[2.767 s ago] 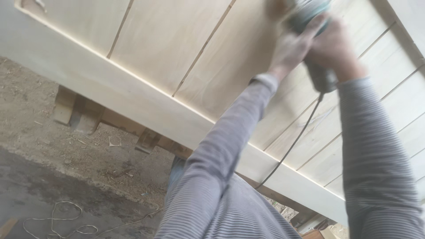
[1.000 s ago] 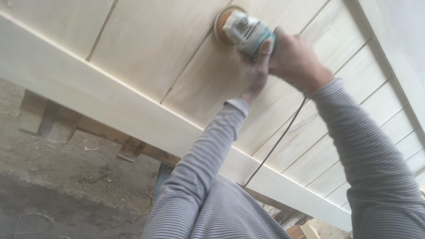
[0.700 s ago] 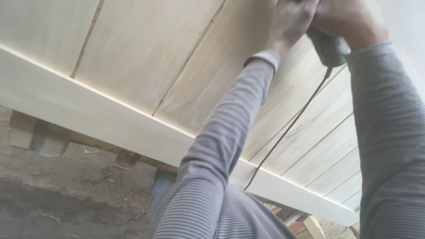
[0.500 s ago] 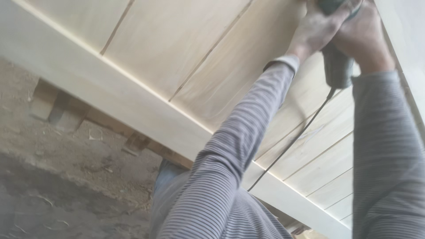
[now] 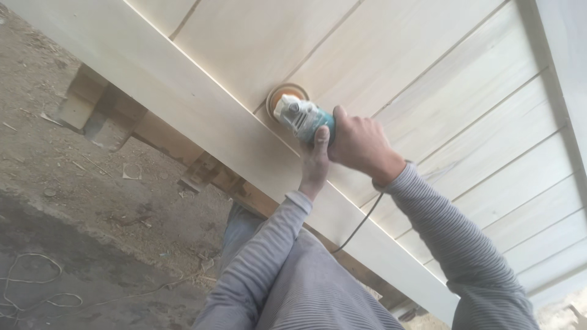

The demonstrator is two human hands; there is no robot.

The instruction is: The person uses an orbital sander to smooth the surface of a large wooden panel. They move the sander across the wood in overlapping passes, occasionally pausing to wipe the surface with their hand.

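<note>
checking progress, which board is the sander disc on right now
The sander disc sits on the panel board right beside the wide frame rail, at their groove; the other boards lie farther right, untouched. Both hands grip it.

So the count here: one power sander (image 5: 298, 116) with a single round orange disc (image 5: 282, 96), one dark cord (image 5: 358, 226) hanging off it, and two hands on it, the left hand (image 5: 316, 164) and the right hand (image 5: 361, 146), each in a grey striped sleeve, so two sleeves. One big pale wooden panel (image 5: 428, 79) with about eight boards that I can see, some cut off at the edges, plus one wide frame rail (image 5: 202, 104) along the near side. Two wooden blocks (image 5: 82, 104) showing under it, and one loose white string (image 5: 36, 293) on the ground.
</note>
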